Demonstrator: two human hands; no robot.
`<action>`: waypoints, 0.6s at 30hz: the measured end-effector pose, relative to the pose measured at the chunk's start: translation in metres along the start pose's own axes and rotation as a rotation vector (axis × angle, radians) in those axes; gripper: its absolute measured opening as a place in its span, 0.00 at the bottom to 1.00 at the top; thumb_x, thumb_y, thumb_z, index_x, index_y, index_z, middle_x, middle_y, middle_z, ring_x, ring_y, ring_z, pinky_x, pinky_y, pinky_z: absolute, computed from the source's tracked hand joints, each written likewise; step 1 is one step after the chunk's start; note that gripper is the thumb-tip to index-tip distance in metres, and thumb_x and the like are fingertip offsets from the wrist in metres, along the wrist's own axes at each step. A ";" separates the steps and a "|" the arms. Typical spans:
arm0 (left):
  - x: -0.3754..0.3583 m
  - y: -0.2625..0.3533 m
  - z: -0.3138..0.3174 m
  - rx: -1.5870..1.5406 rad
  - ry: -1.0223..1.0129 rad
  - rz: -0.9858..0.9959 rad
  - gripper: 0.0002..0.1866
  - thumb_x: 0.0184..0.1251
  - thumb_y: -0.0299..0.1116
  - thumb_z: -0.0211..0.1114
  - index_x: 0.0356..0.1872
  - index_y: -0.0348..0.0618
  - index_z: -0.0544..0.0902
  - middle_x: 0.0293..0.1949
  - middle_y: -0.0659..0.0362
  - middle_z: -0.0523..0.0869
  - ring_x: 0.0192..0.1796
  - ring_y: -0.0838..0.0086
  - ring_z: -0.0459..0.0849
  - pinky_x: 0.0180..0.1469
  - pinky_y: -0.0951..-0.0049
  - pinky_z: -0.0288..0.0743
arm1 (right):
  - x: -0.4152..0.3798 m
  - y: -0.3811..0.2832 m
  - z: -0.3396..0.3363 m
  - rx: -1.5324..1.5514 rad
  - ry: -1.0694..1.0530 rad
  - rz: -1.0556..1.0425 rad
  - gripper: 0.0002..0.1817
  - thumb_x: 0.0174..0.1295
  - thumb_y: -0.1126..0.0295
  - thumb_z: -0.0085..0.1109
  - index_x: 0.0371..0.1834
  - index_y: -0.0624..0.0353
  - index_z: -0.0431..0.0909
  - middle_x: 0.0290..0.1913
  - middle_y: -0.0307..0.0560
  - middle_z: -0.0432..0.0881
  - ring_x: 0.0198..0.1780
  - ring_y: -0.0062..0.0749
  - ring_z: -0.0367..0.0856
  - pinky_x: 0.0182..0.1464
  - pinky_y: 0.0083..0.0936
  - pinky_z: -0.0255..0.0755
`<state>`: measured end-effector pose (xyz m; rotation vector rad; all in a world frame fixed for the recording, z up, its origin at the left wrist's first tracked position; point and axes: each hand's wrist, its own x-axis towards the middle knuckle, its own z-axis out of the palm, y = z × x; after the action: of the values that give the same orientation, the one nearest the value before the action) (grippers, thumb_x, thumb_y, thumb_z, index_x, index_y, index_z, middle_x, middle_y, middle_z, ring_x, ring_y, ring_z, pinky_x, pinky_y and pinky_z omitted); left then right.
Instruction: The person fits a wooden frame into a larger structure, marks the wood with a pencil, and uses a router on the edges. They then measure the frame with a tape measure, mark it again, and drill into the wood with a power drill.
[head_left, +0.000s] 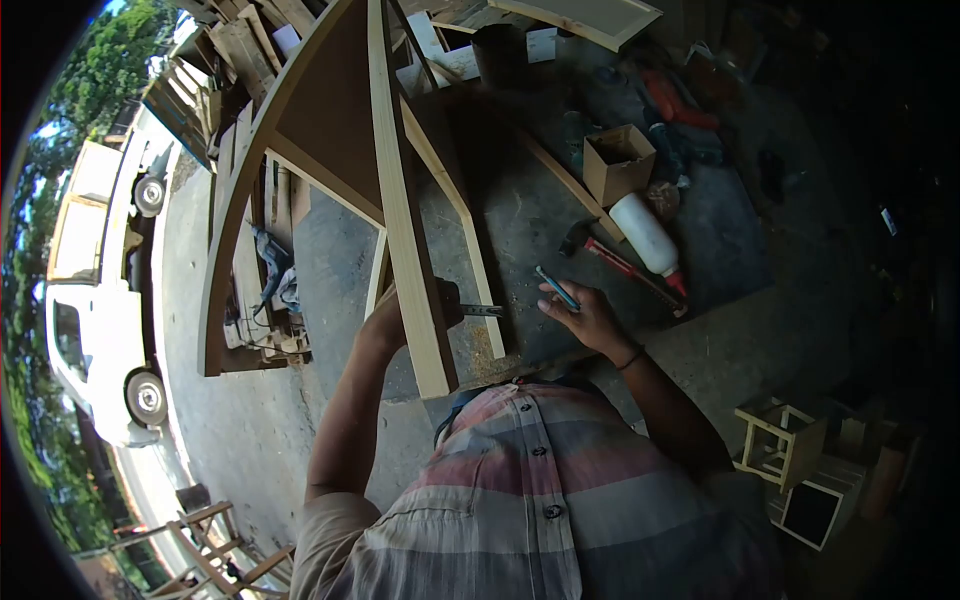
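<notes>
My left hand (420, 305) is closed behind a long upright wooden board (402, 220) of a large curved wooden frame (235, 190). A small metal tool (482, 311) sticks out of that hand to the right, its tip near a thinner wooden strip (475, 260). To the right, my right hand (583, 315) pinches a light-blue pen or pencil (557, 288), which points up and left. The board hides part of my left hand, and dark shade blurs its fingers.
On the dark work surface (540, 215) lie a red-handled hammer (625, 270), a white glue bottle (645, 235), an open cardboard box (618, 165) and a wooden strip (565, 170). A power tool (272, 262) lies left. Small wooden stools (785, 445) stand lower right.
</notes>
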<state>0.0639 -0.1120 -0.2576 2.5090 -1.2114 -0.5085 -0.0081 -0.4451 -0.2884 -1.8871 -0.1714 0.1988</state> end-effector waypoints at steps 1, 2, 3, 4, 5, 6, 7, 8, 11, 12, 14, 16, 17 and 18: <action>0.009 0.030 -0.017 -0.351 0.080 -0.141 0.13 0.63 0.44 0.67 0.36 0.44 0.86 0.39 0.54 0.86 0.42 0.59 0.87 0.47 0.59 0.82 | -0.008 0.009 0.019 0.001 0.022 0.015 0.22 0.67 0.56 0.67 0.52 0.64 0.82 0.39 0.53 0.88 0.41 0.35 0.88 0.44 0.28 0.77; 0.026 0.046 -0.027 -0.198 -0.079 -0.146 0.17 0.63 0.48 0.67 0.37 0.44 0.86 0.39 0.54 0.86 0.43 0.57 0.87 0.48 0.57 0.81 | -0.015 0.019 0.039 0.193 -0.017 0.049 0.22 0.67 0.56 0.66 0.53 0.65 0.82 0.39 0.51 0.88 0.42 0.32 0.87 0.45 0.28 0.77; 0.041 0.052 -0.032 -0.043 -0.234 -0.147 0.20 0.63 0.53 0.67 0.37 0.44 0.87 0.39 0.53 0.86 0.43 0.56 0.87 0.49 0.55 0.80 | -0.022 0.023 0.055 0.386 -0.054 0.080 0.22 0.68 0.57 0.66 0.53 0.66 0.82 0.38 0.50 0.88 0.43 0.29 0.87 0.45 0.28 0.77; 0.047 0.047 -0.025 -0.118 -0.209 -0.036 0.21 0.64 0.54 0.67 0.38 0.44 0.87 0.39 0.53 0.87 0.44 0.56 0.87 0.50 0.55 0.80 | -0.031 0.021 0.069 0.374 -0.010 0.127 0.20 0.69 0.58 0.64 0.50 0.66 0.83 0.37 0.48 0.88 0.43 0.25 0.85 0.46 0.28 0.76; 0.050 0.037 -0.011 -0.196 -0.185 0.074 0.22 0.65 0.55 0.67 0.38 0.44 0.87 0.39 0.52 0.87 0.45 0.56 0.87 0.50 0.54 0.79 | -0.036 0.024 0.079 0.375 0.013 0.144 0.20 0.69 0.58 0.64 0.50 0.66 0.83 0.37 0.48 0.88 0.43 0.25 0.85 0.46 0.28 0.76; 0.052 0.020 0.013 -0.172 -0.180 0.070 0.23 0.64 0.57 0.67 0.39 0.45 0.87 0.39 0.53 0.87 0.46 0.57 0.88 0.51 0.55 0.79 | -0.041 0.032 0.091 0.356 0.018 0.213 0.19 0.69 0.58 0.64 0.48 0.66 0.83 0.37 0.47 0.88 0.43 0.25 0.85 0.47 0.28 0.76; 0.053 0.012 0.023 -0.349 -0.167 0.101 0.24 0.63 0.58 0.68 0.41 0.45 0.87 0.40 0.55 0.88 0.47 0.58 0.88 0.53 0.55 0.79 | -0.046 0.034 0.100 0.338 0.021 0.279 0.18 0.70 0.58 0.63 0.47 0.65 0.84 0.37 0.47 0.88 0.42 0.25 0.85 0.47 0.28 0.75; 0.057 0.005 0.031 -0.189 -0.170 0.129 0.24 0.63 0.58 0.68 0.42 0.46 0.87 0.41 0.55 0.88 0.48 0.58 0.88 0.53 0.56 0.79 | -0.051 0.036 0.106 0.340 0.042 0.291 0.18 0.70 0.58 0.63 0.47 0.65 0.84 0.37 0.47 0.88 0.42 0.25 0.85 0.47 0.28 0.75; 0.068 0.017 0.010 0.064 -0.243 0.230 0.21 0.62 0.55 0.70 0.45 0.49 0.86 0.41 0.55 0.88 0.49 0.59 0.87 0.53 0.58 0.79 | -0.066 0.033 0.127 0.180 0.127 0.351 0.17 0.70 0.57 0.63 0.43 0.64 0.85 0.36 0.45 0.89 0.41 0.27 0.86 0.48 0.27 0.75; 0.067 0.026 -0.007 0.019 -0.263 0.204 0.22 0.61 0.55 0.71 0.44 0.48 0.86 0.40 0.54 0.87 0.49 0.58 0.87 0.52 0.58 0.79 | -0.069 0.031 0.133 0.257 0.165 0.385 0.17 0.70 0.57 0.62 0.42 0.63 0.85 0.36 0.44 0.89 0.41 0.29 0.86 0.49 0.28 0.75; 0.072 0.024 -0.010 0.149 -0.401 0.189 0.24 0.57 0.52 0.74 0.52 0.52 0.87 0.54 0.54 0.86 0.58 0.58 0.83 0.60 0.58 0.77 | -0.079 0.028 0.144 0.291 0.178 0.462 0.16 0.70 0.57 0.62 0.40 0.61 0.83 0.38 0.44 0.89 0.43 0.30 0.86 0.51 0.28 0.74; 0.075 -0.002 0.006 0.160 -0.384 0.241 0.24 0.58 0.53 0.73 0.53 0.53 0.87 0.55 0.55 0.85 0.61 0.60 0.82 0.61 0.58 0.75 | -0.085 0.031 0.167 0.300 0.297 0.427 0.15 0.69 0.57 0.63 0.41 0.60 0.81 0.38 0.43 0.88 0.44 0.29 0.86 0.52 0.28 0.74; 0.079 -0.013 0.013 0.175 -0.362 0.283 0.24 0.58 0.53 0.73 0.53 0.54 0.87 0.56 0.55 0.85 0.63 0.62 0.80 0.63 0.57 0.74 | -0.084 0.035 0.176 0.308 0.407 0.381 0.15 0.69 0.57 0.64 0.42 0.59 0.80 0.39 0.42 0.87 0.45 0.28 0.86 0.52 0.29 0.74; 0.080 -0.009 0.005 0.091 -0.405 0.213 0.25 0.56 0.53 0.73 0.54 0.56 0.86 0.56 0.56 0.84 0.66 0.62 0.78 0.64 0.56 0.73 | -0.081 0.022 0.172 0.241 0.424 0.399 0.15 0.68 0.57 0.65 0.42 0.58 0.77 0.38 0.39 0.85 0.45 0.27 0.84 0.53 0.29 0.73</action>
<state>0.1140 -0.1703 -0.2805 2.3780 -1.6578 -0.9562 -0.1245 -0.3105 -0.3588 -1.6635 0.5001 0.0795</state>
